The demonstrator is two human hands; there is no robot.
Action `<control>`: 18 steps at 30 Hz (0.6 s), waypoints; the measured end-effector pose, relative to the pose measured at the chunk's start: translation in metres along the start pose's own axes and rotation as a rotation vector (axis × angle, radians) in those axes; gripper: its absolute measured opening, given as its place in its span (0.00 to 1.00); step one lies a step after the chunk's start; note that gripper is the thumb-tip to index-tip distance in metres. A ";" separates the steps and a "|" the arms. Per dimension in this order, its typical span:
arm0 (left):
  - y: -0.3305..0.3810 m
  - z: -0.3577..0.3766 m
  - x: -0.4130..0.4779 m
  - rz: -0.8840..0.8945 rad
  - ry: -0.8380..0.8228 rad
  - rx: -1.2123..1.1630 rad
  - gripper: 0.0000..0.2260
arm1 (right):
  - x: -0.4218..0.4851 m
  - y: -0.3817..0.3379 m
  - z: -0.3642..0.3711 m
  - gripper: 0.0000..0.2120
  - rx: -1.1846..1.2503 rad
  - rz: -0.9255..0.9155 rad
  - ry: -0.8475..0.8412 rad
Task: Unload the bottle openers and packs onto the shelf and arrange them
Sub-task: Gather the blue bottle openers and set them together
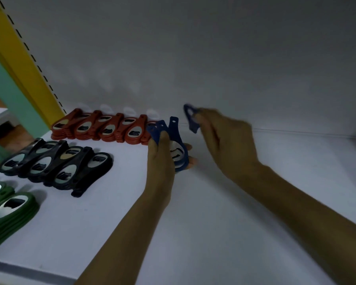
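Note:
My left hand (159,159) grips a fanned bunch of blue bottle openers (178,147) upright above the white shelf (193,223). To its right, my right hand (224,136) pinches a single blue opener (190,117), held in the air near the back of the shelf; this hand is blurred. Rows of red openers (103,128) lie stacked along the back left. Black openers (56,167) lie overlapped in front of them, and green openers (10,206) sit at the left front edge.
A yellow slotted upright (23,50) and a teal panel (6,87) bound the shelf on the left. A white back wall (214,58) closes the rear. The shelf's front edge (29,272) runs along the lower left.

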State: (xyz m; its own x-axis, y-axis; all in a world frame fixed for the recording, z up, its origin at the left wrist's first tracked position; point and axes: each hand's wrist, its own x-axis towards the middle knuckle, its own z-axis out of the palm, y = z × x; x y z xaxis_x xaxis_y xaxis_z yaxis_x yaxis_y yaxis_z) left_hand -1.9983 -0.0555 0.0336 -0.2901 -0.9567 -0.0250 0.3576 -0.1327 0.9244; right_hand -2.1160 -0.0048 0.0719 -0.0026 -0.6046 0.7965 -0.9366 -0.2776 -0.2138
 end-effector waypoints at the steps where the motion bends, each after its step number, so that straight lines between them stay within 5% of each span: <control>1: 0.000 -0.001 0.001 -0.057 -0.013 -0.035 0.14 | -0.010 -0.006 0.003 0.12 -0.035 -0.068 -0.051; 4: 0.002 -0.007 0.002 -0.131 -0.113 -0.177 0.22 | -0.026 -0.007 0.016 0.12 -0.091 -0.280 -0.122; 8: 0.005 -0.010 -0.001 -0.070 -0.227 -0.109 0.19 | -0.026 -0.002 0.021 0.10 0.192 -0.211 -0.140; 13: -0.001 -0.008 -0.005 0.152 -0.235 0.013 0.18 | -0.030 -0.008 0.020 0.08 0.539 0.376 0.147; 16: -0.009 -0.004 -0.006 0.279 -0.259 0.158 0.14 | -0.030 -0.003 0.018 0.17 0.686 0.723 -0.097; 18: -0.020 -0.003 -0.006 0.295 -0.267 0.317 0.13 | -0.032 -0.001 0.020 0.20 0.758 0.723 -0.271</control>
State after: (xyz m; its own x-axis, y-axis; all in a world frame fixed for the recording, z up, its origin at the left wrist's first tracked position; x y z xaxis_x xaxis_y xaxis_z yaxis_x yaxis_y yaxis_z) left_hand -2.0017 -0.0482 0.0139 -0.4485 -0.8365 0.3147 0.1832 0.2586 0.9485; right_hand -2.1077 0.0004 0.0357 -0.3028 -0.9296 0.2102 -0.2836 -0.1227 -0.9511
